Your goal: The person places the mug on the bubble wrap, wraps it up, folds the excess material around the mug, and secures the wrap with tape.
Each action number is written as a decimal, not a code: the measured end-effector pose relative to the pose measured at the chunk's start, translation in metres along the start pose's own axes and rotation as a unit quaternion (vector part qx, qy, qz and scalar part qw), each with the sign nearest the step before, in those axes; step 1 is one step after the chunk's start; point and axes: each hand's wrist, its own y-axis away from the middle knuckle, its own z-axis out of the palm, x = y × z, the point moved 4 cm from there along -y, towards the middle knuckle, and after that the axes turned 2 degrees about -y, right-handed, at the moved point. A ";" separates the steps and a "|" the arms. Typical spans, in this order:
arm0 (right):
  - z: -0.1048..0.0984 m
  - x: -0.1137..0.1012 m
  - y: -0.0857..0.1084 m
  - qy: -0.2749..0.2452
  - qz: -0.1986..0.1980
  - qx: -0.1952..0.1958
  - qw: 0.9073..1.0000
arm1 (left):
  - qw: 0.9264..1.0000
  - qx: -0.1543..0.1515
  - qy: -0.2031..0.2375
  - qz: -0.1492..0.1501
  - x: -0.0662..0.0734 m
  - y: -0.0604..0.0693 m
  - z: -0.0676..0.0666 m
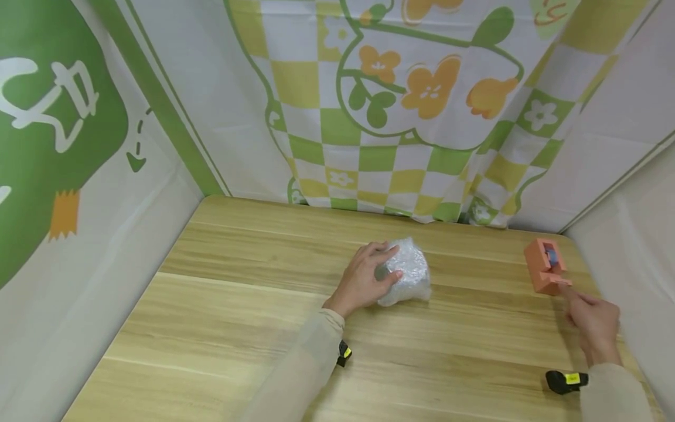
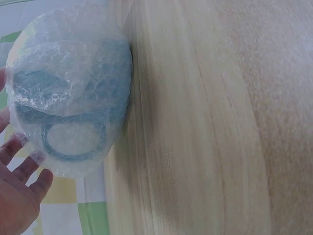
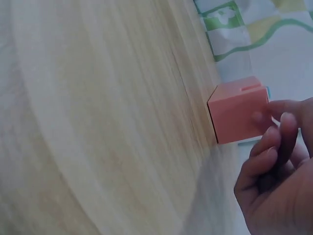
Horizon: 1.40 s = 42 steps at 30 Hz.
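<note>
A bubble-wrapped mug (image 1: 408, 272) lies on the wooden table; its bluish body and loop handle (image 2: 73, 157) show through the plastic in the left wrist view. My left hand (image 1: 366, 276) holds the wrap from the left, with thumb and fingers spread around its side. At the far right stands a salmon-pink tape dispenser (image 1: 539, 266) with a blue roll inside. My right hand (image 1: 593, 322) reaches its front end, the index finger touching it and the other fingers curled. Whether tape is pinched there is too small to tell. The dispenser (image 3: 239, 115) also shows in the right wrist view.
The wooden table (image 1: 237, 328) ends at a checkered green, yellow and white cloth (image 1: 379, 158) behind. Pale fabric walls (image 1: 158, 193) rise at both sides. Black devices with yellow labels sit by the left wrist (image 1: 344, 353) and right wrist (image 1: 564, 381).
</note>
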 end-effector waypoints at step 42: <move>0.032 0.014 0.003 -0.174 0.030 -0.328 0.928 | 0.999 -0.038 -0.028 -0.014 0.003 -0.003 -0.004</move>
